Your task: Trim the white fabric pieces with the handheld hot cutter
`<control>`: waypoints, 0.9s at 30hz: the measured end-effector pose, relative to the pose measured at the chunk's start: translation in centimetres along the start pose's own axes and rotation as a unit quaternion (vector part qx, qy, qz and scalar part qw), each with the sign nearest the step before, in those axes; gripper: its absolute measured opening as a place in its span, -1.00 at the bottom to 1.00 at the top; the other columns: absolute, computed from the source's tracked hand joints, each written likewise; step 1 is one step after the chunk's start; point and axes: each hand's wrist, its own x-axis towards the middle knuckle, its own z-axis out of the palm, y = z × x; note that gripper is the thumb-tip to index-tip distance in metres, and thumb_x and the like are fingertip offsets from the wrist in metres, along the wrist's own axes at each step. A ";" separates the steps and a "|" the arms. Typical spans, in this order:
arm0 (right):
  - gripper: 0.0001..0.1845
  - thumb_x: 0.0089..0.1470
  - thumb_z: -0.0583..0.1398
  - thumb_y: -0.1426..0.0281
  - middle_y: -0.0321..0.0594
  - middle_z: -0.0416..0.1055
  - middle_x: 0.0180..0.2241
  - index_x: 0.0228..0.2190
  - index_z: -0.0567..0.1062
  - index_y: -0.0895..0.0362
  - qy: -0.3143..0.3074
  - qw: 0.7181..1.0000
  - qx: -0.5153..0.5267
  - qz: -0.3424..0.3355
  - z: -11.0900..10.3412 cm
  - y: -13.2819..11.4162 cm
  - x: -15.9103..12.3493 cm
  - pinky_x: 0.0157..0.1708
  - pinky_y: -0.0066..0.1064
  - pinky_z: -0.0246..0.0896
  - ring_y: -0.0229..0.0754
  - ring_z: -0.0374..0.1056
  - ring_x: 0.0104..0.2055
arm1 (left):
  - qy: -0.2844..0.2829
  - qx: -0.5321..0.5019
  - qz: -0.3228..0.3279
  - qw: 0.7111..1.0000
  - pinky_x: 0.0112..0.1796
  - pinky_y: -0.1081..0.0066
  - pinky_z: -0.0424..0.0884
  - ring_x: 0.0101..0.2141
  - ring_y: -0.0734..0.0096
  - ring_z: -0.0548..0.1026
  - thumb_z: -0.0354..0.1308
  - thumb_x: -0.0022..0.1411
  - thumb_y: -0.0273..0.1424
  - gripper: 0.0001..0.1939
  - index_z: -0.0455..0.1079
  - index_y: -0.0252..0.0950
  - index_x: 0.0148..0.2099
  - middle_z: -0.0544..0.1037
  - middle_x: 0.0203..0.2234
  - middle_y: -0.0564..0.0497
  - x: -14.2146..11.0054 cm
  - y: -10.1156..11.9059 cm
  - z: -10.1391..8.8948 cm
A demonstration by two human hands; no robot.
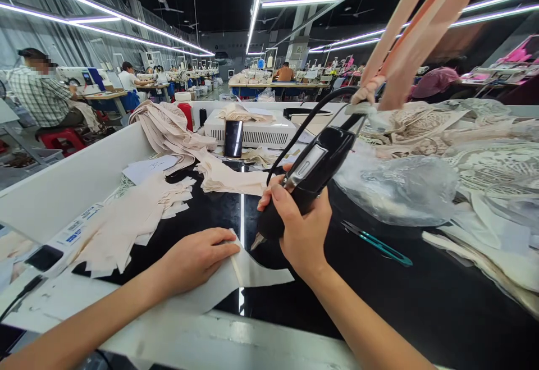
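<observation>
Wrapped in my right hand (305, 229) is a black corded hand tool (309, 176) with a pointed metal tip. The tool tilts, its tip low over the dark tabletop beside a white fabric piece (263, 272); I cannot tell whether the tip touches anything. Fingers stretched and lying flat, my left hand (202, 257) presses the fabric piece against the table. A narrow beige strip runs across this piece near my fingertips. A twisted pink fabric band (374, 81) from above is tied to the tool's upper end.
Stacked pale fabric pieces (126, 218) lie left, with more cut pieces (229, 173) beyond. A phone (233, 138) leans against a vented white box (256, 128). Teal tweezers (379, 243), a clear plastic bag (400, 190) and lace pieces (497, 173) are right. A co-worker (40, 92) sits far left.
</observation>
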 end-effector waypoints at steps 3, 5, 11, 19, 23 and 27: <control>-0.70 0.05 0.45 0.30 -0.47 0.49 -0.46 -0.24 0.47 0.01 0.002 1.000 -0.011 0.001 -1.0 -0.7 -0.1 -0.51 -0.45 0.47 -0.31 0.43 -0.55 | -0.001 -0.011 0.006 1.000 0.14 0.26 0.64 0.13 0.17 0.64 -0.03 0.62 -0.56 -0.67 0.55 -0.36 0.16 0.67 0.08 -0.20 0.5 0.1 -0.7; -0.69 0.06 0.45 0.28 -0.45 0.49 -0.45 -0.27 0.45 0.01 0.002 1.000 -0.023 0.003 -1.7 -1.1 -0.4 -0.52 -0.44 0.47 -0.30 0.43 -0.54 | -0.004 -0.026 -0.002 1.000 0.11 0.25 0.64 0.08 0.17 0.65 -0.01 0.61 -0.56 -0.69 0.56 -0.37 0.14 0.68 0.04 -0.19 1.0 0.7 -1.0; -0.68 0.07 0.45 0.28 -0.46 0.50 -0.44 -0.24 0.43 -0.01 0.002 0.998 -0.055 0.001 -3.0 -1.6 -1.5 -0.50 -0.41 0.48 -0.29 0.43 -0.54 | -0.014 -0.073 -0.037 0.997 -0.05 0.27 0.65 -0.09 0.19 0.65 0.04 0.58 -0.54 -0.71 0.59 -0.34 0.12 0.68 -0.08 -0.13 2.2 2.6 -0.4; -0.66 0.07 0.45 0.28 -0.46 0.51 -0.44 -0.23 0.42 -0.01 0.009 0.998 -0.069 0.001 -3.7 -1.9 -2.0 -0.48 -0.38 0.48 -0.28 0.44 -0.53 | -0.026 -0.074 -0.018 0.997 -0.07 0.30 0.63 -0.12 0.21 0.63 0.02 0.59 -0.54 -0.70 0.60 -0.33 0.05 0.65 -0.13 -0.14 1.4 2.5 -0.2; -0.70 0.08 0.44 0.26 -0.44 0.50 -0.43 -0.27 0.43 0.00 0.010 0.998 -0.058 0.004 -3.1 -1.6 -1.7 -0.46 -0.38 0.49 -0.28 0.43 -0.51 | -0.012 -0.087 -0.014 0.996 -0.02 0.32 0.64 -0.07 0.22 0.65 0.00 0.59 -0.55 -0.69 0.59 -0.33 0.08 0.66 -0.09 -0.17 0.8 2.6 -0.3; -0.69 0.06 0.44 0.25 -0.46 0.49 -0.43 -0.25 0.45 0.01 0.016 0.999 -0.026 0.010 -1.7 -1.1 -1.3 -0.46 -0.40 0.49 -0.30 0.43 -0.51 | -0.016 -0.096 -0.025 0.995 0.00 0.35 0.64 -0.05 0.25 0.65 0.02 0.58 -0.57 -0.69 0.59 -0.31 0.11 0.66 -0.05 -0.16 0.5 2.8 -0.4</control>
